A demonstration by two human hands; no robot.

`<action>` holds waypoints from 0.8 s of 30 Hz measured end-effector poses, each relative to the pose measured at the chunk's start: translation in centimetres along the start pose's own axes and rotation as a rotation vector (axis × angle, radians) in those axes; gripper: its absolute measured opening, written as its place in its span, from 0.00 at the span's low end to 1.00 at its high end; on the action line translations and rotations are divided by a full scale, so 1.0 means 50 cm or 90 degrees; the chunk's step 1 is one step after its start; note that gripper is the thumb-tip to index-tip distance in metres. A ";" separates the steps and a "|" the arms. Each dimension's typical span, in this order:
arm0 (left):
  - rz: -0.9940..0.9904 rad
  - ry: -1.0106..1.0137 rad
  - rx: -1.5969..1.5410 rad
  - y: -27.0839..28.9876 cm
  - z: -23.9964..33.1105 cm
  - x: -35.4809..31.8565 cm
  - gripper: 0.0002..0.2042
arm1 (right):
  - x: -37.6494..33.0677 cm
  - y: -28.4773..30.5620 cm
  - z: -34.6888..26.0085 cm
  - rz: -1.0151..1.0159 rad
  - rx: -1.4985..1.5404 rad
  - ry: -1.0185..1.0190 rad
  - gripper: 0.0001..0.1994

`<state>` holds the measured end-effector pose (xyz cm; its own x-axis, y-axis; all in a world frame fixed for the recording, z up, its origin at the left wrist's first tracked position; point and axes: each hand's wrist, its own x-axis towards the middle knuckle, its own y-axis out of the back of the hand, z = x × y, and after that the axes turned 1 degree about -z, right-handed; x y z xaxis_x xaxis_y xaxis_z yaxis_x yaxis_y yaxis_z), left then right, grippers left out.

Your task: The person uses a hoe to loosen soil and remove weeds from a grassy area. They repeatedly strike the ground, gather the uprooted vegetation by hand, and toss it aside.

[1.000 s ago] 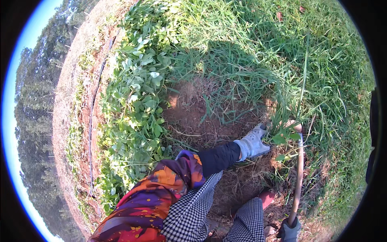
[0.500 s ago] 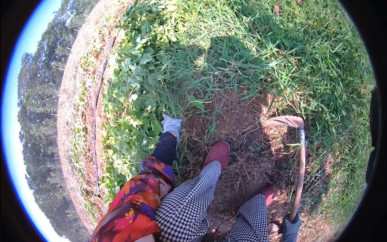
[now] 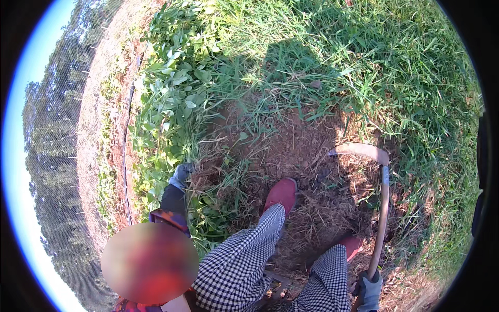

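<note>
My right hand (image 3: 370,292), in a grey-blue glove, is closed round the lower end of a sickle's wooden handle. The sickle (image 3: 383,213) stands out ahead of it, its curved, rusty blade pointing left over dry, sunlit grass. At the edge of the leafy plants is my left hand (image 3: 182,174), in a light blue-grey glove. It is closed on a clump of grass (image 3: 208,176) with brown, soil-covered roots showing beside the glove. The fingertips are partly hidden.
My red shoes (image 3: 282,193) stand on bare soil strewn with dry grass. Green grass (image 3: 395,67) grows ahead and right. Broad-leaved plants (image 3: 174,78) line the left, with a black hose (image 3: 126,140) and a net fence (image 3: 57,151) beyond.
My left hand has moved left and back toward me, and a grass clump with roots now shows at it. More bare soil is visible ahead. The sickle has shifted slightly left.
</note>
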<state>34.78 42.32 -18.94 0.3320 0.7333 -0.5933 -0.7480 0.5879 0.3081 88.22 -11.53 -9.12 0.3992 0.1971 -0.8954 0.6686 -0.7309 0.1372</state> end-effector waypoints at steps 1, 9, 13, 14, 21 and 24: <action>0.043 0.015 -0.133 -0.031 0.012 -0.010 0.08 | -0.008 -0.009 -0.005 0.020 0.001 0.000 0.07; 0.030 -0.168 -0.314 -0.244 0.345 0.008 0.06 | 0.063 -0.011 0.003 0.099 -0.500 0.143 0.22; -0.163 -0.133 -0.494 -0.452 0.427 0.090 0.12 | 0.107 -0.110 -0.163 0.111 -0.293 0.424 0.30; -0.199 -0.007 -0.465 -0.516 0.511 0.042 0.10 | 0.119 -0.147 -0.214 -0.026 -0.111 0.397 0.27; -0.364 -0.435 -0.005 -0.742 0.470 0.033 0.09 | 0.210 -0.294 -0.350 -0.562 0.482 0.230 0.30; -0.307 -0.110 0.040 -0.831 0.476 -0.016 0.27 | 0.190 -0.346 -0.342 -0.386 0.029 0.427 0.21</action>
<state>79.28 25.47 -13.56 0.7250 0.4166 -0.5484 -0.4523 0.8886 0.0770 91.15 14.17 -12.77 0.2779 0.8859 -0.3715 0.8634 -0.3999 -0.3076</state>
